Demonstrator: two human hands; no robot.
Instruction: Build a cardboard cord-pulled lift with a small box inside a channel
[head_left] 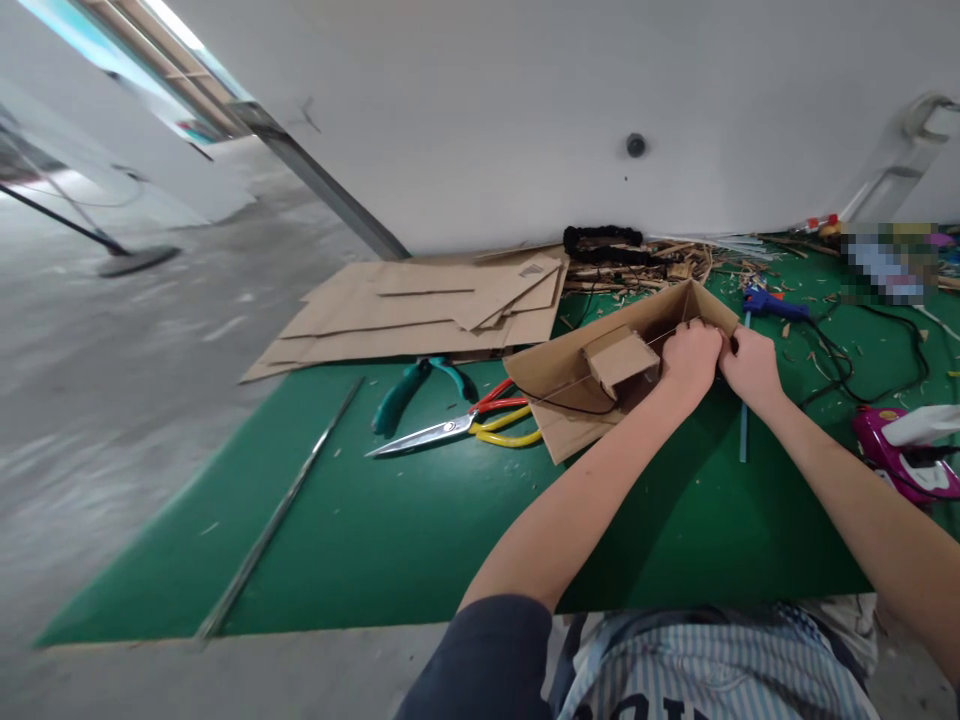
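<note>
My left fingers [693,352] and right fingers [742,352] pinch together at the cardboard box's [547,362] far-right corner, likely steadying it; exact grip hidden. Box sits between my 2 hands and the scissors [450,428], glue gun [776,303] just right, probably for easy reach.

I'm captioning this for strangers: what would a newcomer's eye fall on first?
Probably the cardboard box, right of centre on the green table, the left hand and right hand close together at its right end. Next, perhaps, the red-and-yellow-handled scissors just left of it, then the blue glue gun beyond the right hand.
</note>
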